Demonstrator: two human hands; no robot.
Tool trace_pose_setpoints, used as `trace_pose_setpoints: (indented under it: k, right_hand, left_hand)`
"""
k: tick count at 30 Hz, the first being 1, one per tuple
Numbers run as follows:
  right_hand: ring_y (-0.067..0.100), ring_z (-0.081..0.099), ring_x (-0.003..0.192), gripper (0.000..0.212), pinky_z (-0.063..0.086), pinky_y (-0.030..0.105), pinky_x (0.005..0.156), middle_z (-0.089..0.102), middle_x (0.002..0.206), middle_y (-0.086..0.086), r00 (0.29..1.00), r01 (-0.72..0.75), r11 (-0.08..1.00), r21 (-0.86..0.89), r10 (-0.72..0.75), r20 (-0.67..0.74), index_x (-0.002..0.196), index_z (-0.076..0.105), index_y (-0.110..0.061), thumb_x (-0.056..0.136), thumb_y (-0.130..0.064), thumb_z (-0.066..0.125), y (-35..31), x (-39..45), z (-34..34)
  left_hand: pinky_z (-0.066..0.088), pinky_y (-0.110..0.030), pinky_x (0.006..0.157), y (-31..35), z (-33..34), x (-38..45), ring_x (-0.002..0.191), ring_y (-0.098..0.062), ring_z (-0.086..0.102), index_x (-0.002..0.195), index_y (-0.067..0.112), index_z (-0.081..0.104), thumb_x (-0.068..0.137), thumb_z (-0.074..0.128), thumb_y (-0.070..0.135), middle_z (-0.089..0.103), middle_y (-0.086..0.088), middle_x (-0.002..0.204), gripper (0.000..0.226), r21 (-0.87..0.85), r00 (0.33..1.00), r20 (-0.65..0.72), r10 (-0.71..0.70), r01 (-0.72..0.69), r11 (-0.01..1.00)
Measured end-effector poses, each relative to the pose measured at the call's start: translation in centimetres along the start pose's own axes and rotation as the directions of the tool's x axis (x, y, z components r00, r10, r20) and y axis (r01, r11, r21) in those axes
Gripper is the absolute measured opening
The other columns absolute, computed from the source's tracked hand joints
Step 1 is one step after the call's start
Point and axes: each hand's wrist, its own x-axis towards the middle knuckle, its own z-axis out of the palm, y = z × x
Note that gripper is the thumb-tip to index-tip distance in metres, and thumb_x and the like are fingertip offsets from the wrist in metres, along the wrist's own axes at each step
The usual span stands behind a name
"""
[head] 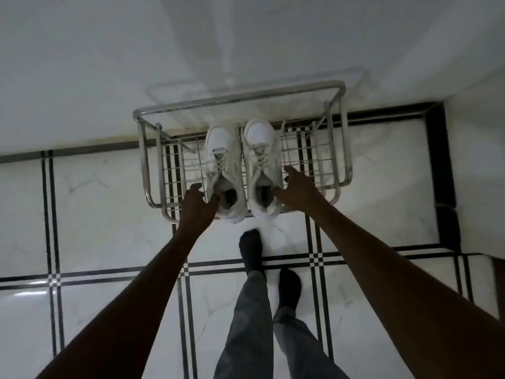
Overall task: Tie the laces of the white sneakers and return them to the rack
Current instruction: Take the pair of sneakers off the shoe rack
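My left hand grips the left sneaker heel, my right hand the right sneaker, on the rack; fingertips hidden inside, laces blurred.

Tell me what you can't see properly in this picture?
- Head view: whether the laces on the white sneakers are tied; dim and blurry.
- Left hand and right hand: whether they grip the heels or only touch; fingers block it.
- Metal rack: any lower shelves, hidden beneath.
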Motion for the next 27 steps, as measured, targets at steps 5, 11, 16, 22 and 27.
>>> trace_pose_setpoints:
  k: [5, 11, 16, 22, 27]
  right_hand:
    - [0.033, 0.06, 0.117, 0.059, 0.042, 0.019, 0.063, 0.06, 0.131, 0.018, 0.996, -0.062, 0.998, -0.02, 0.063, 0.059, 0.14, 0.042, -0.003, 0.089, -0.021, 0.066, 0.7, 3.3, 1.9]
    - [0.031, 0.065, 0.106, 0.051, 0.053, 0.032, 0.081, 0.066, 0.119, 0.017, 1.0, 0.011, 1.0, -0.015, -0.011, 0.002, 0.132, 0.05, -0.002, 0.087, -0.017, 0.067, 1.5, 3.8, 2.8]
    - [0.024, 0.067, 0.102, 0.042, 0.049, 0.019, 0.072, 0.068, 0.114, 0.012, 0.995, 0.09, 0.993, 0.073, -0.086, -0.056, 0.129, 0.053, -0.004, 0.089, -0.012, 0.063, 1.9, 2.2, 3.8]
    - [0.023, 0.067, 0.101, 0.039, 0.049, 0.01, 0.075, 0.07, 0.112, 0.014, 0.954, 0.272, 0.955, 0.12, -0.251, -0.163, 0.128, 0.056, -0.002, 0.09, -0.008, 0.063, 3.0, -3.3, 4.5]
    - [0.025, 0.056, 0.118, 0.062, 0.043, 0.022, 0.093, 0.059, 0.131, 0.017, 0.937, 0.314, 0.94, 0.135, -0.283, -0.205, 0.149, 0.04, -0.012, 0.091, -0.008, 0.064, 6.2, -10.5, 6.4]
  left_hand:
    - [0.062, -0.036, 0.052, -0.9, 0.7, 2.1, 0.067, -0.026, 0.073, 0.14, 0.004, 0.047, 0.096, 0.064, 0.015, 0.066, -0.013, 0.107, 0.048, -0.061, 0.995, 0.075, 0.06, -0.056, 0.997]
    - [0.048, -0.015, 0.039, -1.5, 1.1, 2.7, 0.054, -0.014, 0.068, 0.141, 0.004, 0.047, 0.1, 0.056, 0.011, 0.067, -0.017, 0.114, 0.042, -0.088, 0.993, 0.094, 0.078, -0.07, 0.994]
    - [0.063, -0.038, 0.054, -2.5, 1.5, 1.6, 0.085, -0.036, 0.072, 0.145, 0.011, 0.044, 0.093, 0.053, 0.034, 0.062, -0.018, 0.124, 0.058, -0.072, 0.989, 0.048, 0.142, -0.138, 0.988]
    - [0.047, -0.028, 0.082, -4.4, 2.5, -4.2, 0.107, -0.024, 0.058, 0.14, 0.004, 0.05, 0.097, 0.057, 0.008, 0.061, -0.014, 0.121, 0.043, -0.023, 0.96, -0.129, 0.249, -0.254, 0.967]
    - [0.047, -0.023, 0.078, -8.1, 5.2, -12.3, 0.097, -0.013, 0.053, 0.13, 0.005, 0.056, 0.097, 0.054, 0.002, 0.057, 0.0, 0.11, 0.033, -0.123, 0.902, -0.273, 0.335, -0.378, 0.918]
